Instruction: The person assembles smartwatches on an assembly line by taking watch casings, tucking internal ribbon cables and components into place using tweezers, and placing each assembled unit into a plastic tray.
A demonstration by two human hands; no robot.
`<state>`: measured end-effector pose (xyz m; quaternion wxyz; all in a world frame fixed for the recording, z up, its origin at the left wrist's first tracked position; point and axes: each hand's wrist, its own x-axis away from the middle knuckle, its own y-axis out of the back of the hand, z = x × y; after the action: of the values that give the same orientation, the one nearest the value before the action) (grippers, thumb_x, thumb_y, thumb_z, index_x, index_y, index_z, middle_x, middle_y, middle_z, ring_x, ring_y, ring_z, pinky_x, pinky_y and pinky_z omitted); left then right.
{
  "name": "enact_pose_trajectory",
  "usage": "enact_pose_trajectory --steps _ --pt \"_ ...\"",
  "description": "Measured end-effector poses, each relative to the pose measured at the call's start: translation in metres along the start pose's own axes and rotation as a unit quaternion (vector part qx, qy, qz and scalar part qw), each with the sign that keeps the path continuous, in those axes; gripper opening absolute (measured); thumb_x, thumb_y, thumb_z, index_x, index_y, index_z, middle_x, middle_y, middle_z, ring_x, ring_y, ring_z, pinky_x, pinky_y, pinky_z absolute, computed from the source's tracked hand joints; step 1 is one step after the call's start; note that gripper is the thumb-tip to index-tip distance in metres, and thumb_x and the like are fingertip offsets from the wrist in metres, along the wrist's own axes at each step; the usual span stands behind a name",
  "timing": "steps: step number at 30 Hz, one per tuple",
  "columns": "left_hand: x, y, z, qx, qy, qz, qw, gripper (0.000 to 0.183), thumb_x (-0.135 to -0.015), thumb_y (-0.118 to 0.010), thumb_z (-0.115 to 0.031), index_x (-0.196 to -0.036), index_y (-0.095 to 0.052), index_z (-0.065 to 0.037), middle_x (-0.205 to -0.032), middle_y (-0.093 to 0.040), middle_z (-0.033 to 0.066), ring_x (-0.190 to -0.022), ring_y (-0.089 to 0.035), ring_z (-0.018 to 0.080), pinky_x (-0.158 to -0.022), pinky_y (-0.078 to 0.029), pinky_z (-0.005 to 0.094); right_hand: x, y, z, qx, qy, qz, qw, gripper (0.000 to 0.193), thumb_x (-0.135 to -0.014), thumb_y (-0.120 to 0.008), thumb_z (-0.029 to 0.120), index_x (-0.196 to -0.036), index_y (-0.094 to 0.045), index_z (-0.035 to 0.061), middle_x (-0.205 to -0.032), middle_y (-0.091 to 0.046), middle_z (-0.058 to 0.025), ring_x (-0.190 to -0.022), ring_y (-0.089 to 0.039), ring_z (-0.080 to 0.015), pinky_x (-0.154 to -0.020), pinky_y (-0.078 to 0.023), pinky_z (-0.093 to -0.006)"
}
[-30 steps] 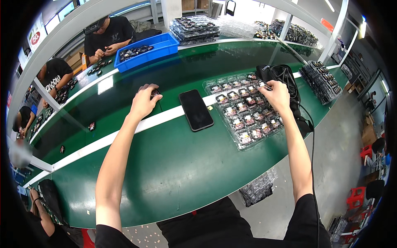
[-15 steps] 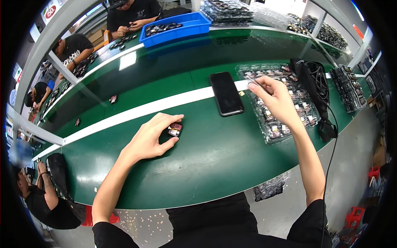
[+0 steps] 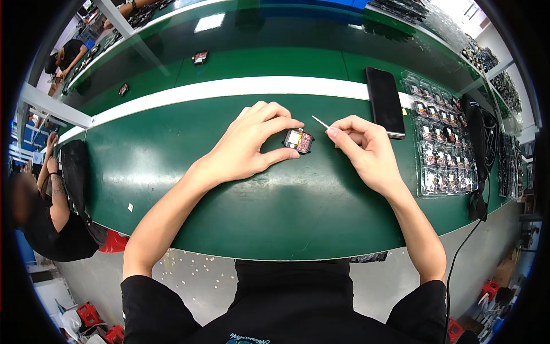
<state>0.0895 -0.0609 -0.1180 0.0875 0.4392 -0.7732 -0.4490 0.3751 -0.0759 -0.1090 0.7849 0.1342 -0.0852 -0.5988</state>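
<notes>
My left hand (image 3: 238, 140) rests on the green table, thumb and index finger gripping the edges of a small black-framed electronic module (image 3: 298, 141) with a red circuit board and a pale part. To its right, my right hand (image 3: 369, 152) pinches thin metal tweezers (image 3: 320, 122). Their tip points up and left toward the module without touching it. The rest of the tool is hidden by my fingers.
A black phone (image 3: 385, 103) lies across the white rail (image 3: 240, 86). Right of it sits a clear plastic tray (image 3: 421, 172) of modules, beside a black bag (image 3: 476, 135) with a cable. Two modules (image 3: 200, 57) lie beyond the rail. A co-worker (image 3: 54, 218) sits at left.
My right hand has come from over the tray toward the module with the tweezers. My left hand now grips the module between thumb and finger. The view has shifted and tilted down.
</notes>
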Motion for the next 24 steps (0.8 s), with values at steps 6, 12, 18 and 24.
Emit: enact_pose_trajectory --steps 6,12,18,24 --pt "0.01 0.0 -0.009 0.043 0.003 -0.007 0.999 0.053 -0.088 -0.094 -0.025 -0.136 -0.077 -0.012 -0.118 -0.071 0.0034 -0.103 -0.061 0.0231 -0.101 -0.045 0.0393 0.013 -0.011 0.004 -0.114 -0.012 -0.024 0.993 0.011 -0.104 -0.081 0.004 -0.11 -0.083 -0.0062 -0.09 -0.077 -0.0025 -0.079 -0.067 -0.0019 -0.067 -0.05 -0.0186" --pt "0.01 -0.005 -0.004 0.062 -0.018 -0.004 0.998 0.053 -0.081 -0.097 -0.017 -0.131 -0.08 -0.011 -0.098 -0.071 -0.0005 -0.079 -0.052 0.018 -0.086 -0.041 0.0338 0.017 -0.012 -0.003 -0.017 0.08 -0.044 0.996 0.002 -0.095 -0.084 -0.003 -0.097 -0.083 -0.0047 -0.081 -0.074 -0.0034 -0.072 -0.065 -0.0025 -0.06 -0.048 -0.021" --pt "0.009 -0.007 -0.008 0.048 0.006 -0.001 0.999 0.053 -0.08 -0.096 -0.016 -0.131 -0.082 -0.01 -0.089 -0.065 0.0013 -0.078 -0.05 0.0178 -0.084 -0.04 0.0344 0.016 -0.014 -0.004 0.11 0.131 -0.025 0.985 0.003 -0.086 -0.082 -0.001 -0.089 -0.08 -0.0025 -0.069 -0.068 -0.0049 -0.055 -0.055 -0.0085 -0.051 -0.038 -0.0276" --pt "0.007 -0.007 -0.007 0.05 0.007 0.006 0.999 0.054 -0.08 -0.095 -0.016 -0.132 -0.082 -0.01 -0.087 -0.062 0.0009 -0.077 -0.049 0.0181 -0.081 -0.038 0.0342 0.015 -0.015 -0.006 0.121 0.142 -0.014 0.982 0.003 -0.09 -0.081 -0.005 -0.093 -0.08 -0.0048 -0.072 -0.068 -0.0037 -0.061 -0.057 -0.0059 -0.055 -0.04 -0.0241"
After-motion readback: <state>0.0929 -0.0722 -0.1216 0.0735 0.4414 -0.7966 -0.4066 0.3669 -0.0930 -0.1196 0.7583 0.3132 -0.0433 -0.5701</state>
